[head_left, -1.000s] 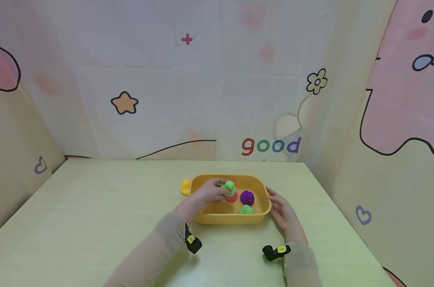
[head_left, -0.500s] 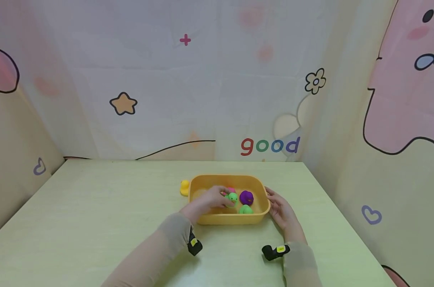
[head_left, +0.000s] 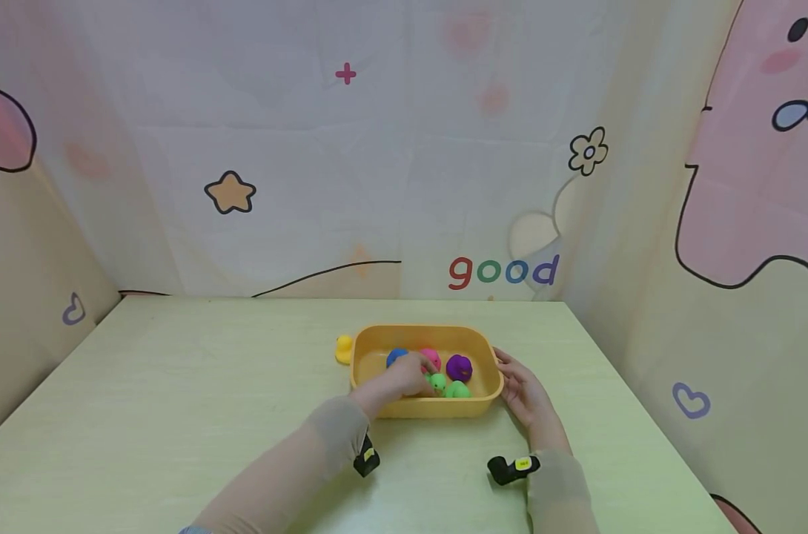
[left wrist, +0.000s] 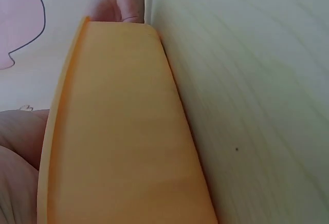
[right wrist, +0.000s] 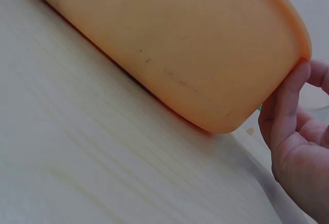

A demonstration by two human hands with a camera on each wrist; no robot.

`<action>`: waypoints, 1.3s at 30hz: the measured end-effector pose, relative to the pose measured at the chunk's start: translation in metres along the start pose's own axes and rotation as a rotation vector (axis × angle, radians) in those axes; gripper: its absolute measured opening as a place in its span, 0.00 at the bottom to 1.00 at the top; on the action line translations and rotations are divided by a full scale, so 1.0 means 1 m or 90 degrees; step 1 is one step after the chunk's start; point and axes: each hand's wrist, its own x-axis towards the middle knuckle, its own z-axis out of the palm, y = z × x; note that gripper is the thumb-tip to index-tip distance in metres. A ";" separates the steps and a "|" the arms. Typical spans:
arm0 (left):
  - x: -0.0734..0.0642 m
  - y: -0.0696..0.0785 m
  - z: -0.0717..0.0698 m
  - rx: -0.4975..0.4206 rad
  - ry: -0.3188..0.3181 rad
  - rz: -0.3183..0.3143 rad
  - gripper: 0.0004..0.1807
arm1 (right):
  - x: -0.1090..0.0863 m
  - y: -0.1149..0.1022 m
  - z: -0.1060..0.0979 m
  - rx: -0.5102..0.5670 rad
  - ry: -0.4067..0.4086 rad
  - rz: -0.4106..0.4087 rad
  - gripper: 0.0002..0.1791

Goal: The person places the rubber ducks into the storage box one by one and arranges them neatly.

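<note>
My left hand (head_left: 409, 374) reaches over the near rim into a yellow-orange plastic basin (head_left: 417, 409) and pinches a green toy duck (head_left: 437, 381) low inside it. Close beside that duck sits another green duck (head_left: 457, 390). A pink duck (head_left: 430, 359), a purple duck (head_left: 459, 368) and a partly covered blue duck (head_left: 396, 357) also lie in the basin. With its fingers against the basin's right end, my right hand (head_left: 525, 391) stays outside. The right wrist view shows those fingers (right wrist: 293, 93) touching the end wall. The basin's wall hides the left fingertips in the left wrist view.
A yellow duck (head_left: 344, 349) stands on the pale wooden table (head_left: 210, 408), just left of the basin. Fabric walls (head_left: 377, 163) with printed drawings enclose the table at the back and both sides.
My left hand has lowered the green duck and brought it nearer, down beside the other green one. The pink and blue ducks now show more. My right hand keeps its place.
</note>
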 end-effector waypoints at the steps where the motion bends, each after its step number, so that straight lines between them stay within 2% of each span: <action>1: 0.000 0.000 0.000 0.013 -0.001 0.003 0.18 | 0.000 0.000 0.000 0.001 -0.001 0.000 0.31; 6: 0.002 0.001 0.003 0.075 0.004 0.010 0.16 | -0.001 -0.001 0.000 0.001 -0.009 -0.004 0.31; 12: 0.002 0.002 0.005 0.110 0.011 0.005 0.11 | -0.001 -0.002 0.001 0.002 -0.005 -0.008 0.29; 19: 0.000 0.000 0.004 0.107 -0.003 -0.009 0.10 | -0.002 -0.001 0.002 0.001 -0.003 -0.005 0.26; 22: -0.001 -0.003 -0.001 0.118 -0.014 0.021 0.12 | -0.002 0.000 0.003 0.001 -0.001 -0.010 0.22; 26: -0.006 -0.001 -0.018 0.096 -0.036 0.046 0.15 | -0.002 -0.001 0.002 0.006 -0.008 -0.013 0.17; 31: -0.009 0.007 -0.053 0.041 -0.089 0.044 0.20 | -0.001 -0.002 0.001 0.006 -0.010 -0.014 0.20; 35: -0.003 0.001 -0.080 0.009 -0.132 0.114 0.21 | -0.001 -0.003 0.001 0.007 -0.003 -0.011 0.24; 39: 0.006 -0.017 -0.104 -0.030 -0.119 0.181 0.21 | -0.002 -0.003 0.001 0.001 0.003 -0.004 0.26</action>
